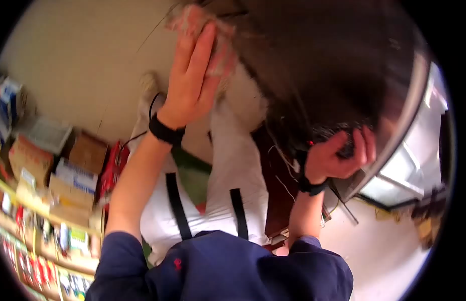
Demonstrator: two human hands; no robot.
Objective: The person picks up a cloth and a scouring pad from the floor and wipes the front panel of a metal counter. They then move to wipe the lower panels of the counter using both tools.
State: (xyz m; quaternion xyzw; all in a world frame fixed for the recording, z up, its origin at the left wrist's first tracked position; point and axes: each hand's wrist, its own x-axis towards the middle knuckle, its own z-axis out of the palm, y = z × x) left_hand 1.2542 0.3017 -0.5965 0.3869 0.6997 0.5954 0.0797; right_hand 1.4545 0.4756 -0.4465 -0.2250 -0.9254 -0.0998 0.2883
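Observation:
My left hand [190,85] reaches far forward with its fingers over a pinkish-grey rag [224,57], blurred by motion, beside the edge of a large dark panel [333,60]. At the right, my right hand [341,156] curls around a black, shiny, crinkled bundle [346,138] at the panel's near end; what the bundle is I cannot tell. Black bands circle both my wrists. A small red light shows just left of my right hand.
Cardboard boxes [67,193] are stacked at the left, by shelves [47,251] of colourful packaged goods. A curved metal edge [411,108] borders the dark panel. Thin white cables [285,158] hang below it. A glass-sided case [398,175] stands at the right.

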